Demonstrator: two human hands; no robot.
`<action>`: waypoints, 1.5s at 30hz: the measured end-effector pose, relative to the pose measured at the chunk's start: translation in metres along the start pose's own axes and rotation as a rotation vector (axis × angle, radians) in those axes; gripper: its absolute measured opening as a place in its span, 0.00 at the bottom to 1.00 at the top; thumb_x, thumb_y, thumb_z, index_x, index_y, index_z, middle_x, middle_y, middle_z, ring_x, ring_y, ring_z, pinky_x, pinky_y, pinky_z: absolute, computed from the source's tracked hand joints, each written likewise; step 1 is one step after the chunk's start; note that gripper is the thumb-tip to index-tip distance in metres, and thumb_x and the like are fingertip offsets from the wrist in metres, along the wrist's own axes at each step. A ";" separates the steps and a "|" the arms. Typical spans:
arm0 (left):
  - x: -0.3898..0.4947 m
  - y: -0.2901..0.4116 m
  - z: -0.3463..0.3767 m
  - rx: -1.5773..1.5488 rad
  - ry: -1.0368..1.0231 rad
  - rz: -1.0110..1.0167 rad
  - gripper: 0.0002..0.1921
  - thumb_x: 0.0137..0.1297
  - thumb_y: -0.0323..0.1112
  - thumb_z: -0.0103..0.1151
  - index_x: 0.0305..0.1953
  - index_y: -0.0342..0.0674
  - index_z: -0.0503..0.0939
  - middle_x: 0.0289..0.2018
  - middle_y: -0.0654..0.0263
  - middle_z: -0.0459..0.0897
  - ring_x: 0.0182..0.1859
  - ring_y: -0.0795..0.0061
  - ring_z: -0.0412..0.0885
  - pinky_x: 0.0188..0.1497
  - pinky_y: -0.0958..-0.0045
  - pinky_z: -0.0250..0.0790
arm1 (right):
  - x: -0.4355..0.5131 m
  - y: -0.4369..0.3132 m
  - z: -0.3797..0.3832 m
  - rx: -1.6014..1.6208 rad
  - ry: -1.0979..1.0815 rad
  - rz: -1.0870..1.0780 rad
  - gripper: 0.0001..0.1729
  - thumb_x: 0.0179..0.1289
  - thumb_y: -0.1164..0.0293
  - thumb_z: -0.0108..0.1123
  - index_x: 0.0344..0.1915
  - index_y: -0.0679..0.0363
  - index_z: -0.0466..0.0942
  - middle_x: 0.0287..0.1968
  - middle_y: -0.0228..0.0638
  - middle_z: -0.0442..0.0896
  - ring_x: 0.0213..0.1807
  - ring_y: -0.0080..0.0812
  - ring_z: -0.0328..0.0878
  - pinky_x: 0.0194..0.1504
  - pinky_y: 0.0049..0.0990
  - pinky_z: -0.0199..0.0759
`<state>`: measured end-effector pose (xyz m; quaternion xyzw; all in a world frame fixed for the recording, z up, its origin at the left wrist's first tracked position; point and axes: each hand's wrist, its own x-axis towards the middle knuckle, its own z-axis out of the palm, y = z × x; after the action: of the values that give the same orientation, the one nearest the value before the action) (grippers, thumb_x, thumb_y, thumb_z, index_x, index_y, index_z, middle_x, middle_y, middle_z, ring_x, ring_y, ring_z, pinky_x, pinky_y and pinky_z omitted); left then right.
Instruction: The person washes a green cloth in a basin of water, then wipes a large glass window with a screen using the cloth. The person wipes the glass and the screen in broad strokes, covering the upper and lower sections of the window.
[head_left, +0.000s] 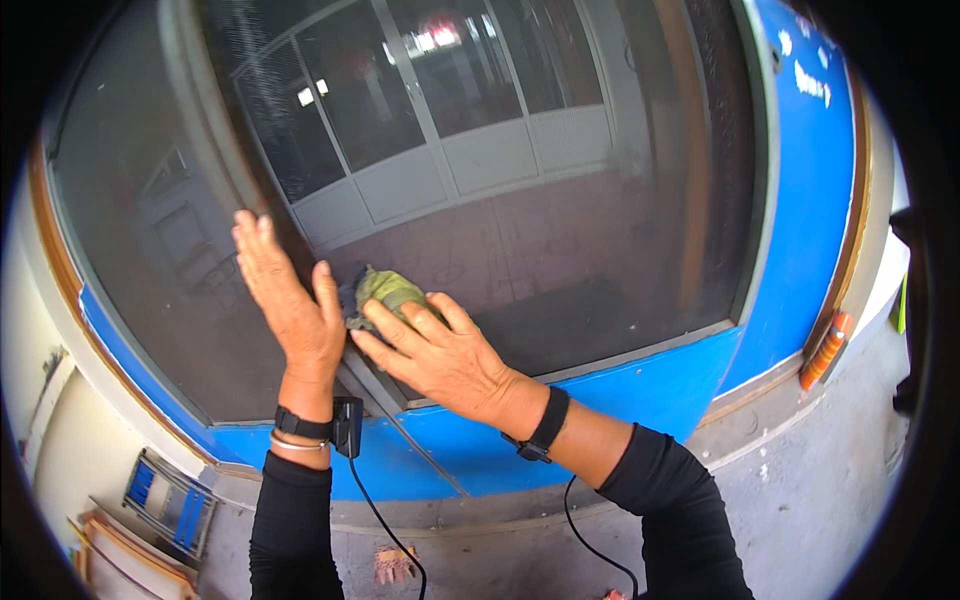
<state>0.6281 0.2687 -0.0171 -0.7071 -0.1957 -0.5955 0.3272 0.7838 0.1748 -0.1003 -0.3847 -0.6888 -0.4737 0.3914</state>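
My right hand (450, 360) presses a crumpled green and dark cloth (394, 289) against the lower left part of the glass pane (540, 247), fingers spread over it. Just left of the cloth, my left hand (289, 304) is flat and holds nothing, its thumb apart from the fingers. It lies along the grey upright frame bar (202, 112) between the two panes; whether it bears on the bar is hard to tell. Below the panes is a blue door panel (600, 405), split by a vertical seam. Black straps circle both wrists, with thin cables hanging down.
An orange cylindrical object (825, 351) leans at the right by the brown door frame (855, 195). At lower left are a folded blue-slatted metal stool (171, 499) and a wooden-edged board (135, 555). A patterned glove (395, 564) lies on the concrete floor (810, 510).
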 end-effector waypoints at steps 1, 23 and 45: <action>-0.001 0.001 0.000 -0.009 -0.015 -0.009 0.39 0.68 0.29 0.54 0.77 0.31 0.51 0.79 0.42 0.46 0.81 0.40 0.44 0.80 0.45 0.36 | 0.002 0.001 -0.003 -0.004 -0.011 0.015 0.26 0.63 0.68 0.59 0.63 0.50 0.77 0.67 0.38 0.75 0.54 0.36 0.75 0.58 0.39 0.70; 0.021 -0.010 -0.015 -0.096 -0.092 -0.086 0.40 0.60 0.28 0.57 0.75 0.33 0.57 0.78 0.37 0.49 0.80 0.35 0.45 0.79 0.38 0.36 | 0.149 0.280 -0.192 -0.237 0.759 0.547 0.37 0.60 0.76 0.64 0.71 0.56 0.69 0.63 0.50 0.79 0.66 0.55 0.76 0.66 0.42 0.70; 0.012 -0.016 -0.006 -0.090 -0.130 -0.065 0.37 0.60 0.29 0.58 0.72 0.32 0.63 0.76 0.33 0.53 0.78 0.31 0.50 0.77 0.34 0.44 | 0.396 0.152 -0.027 0.000 0.527 -0.142 0.40 0.44 0.87 0.66 0.59 0.46 0.79 0.66 0.34 0.78 0.60 0.45 0.76 0.63 0.39 0.75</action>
<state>0.6158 0.2744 -0.0013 -0.7514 -0.2126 -0.5670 0.2621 0.7679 0.2513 0.3177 -0.1991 -0.5886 -0.5834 0.5230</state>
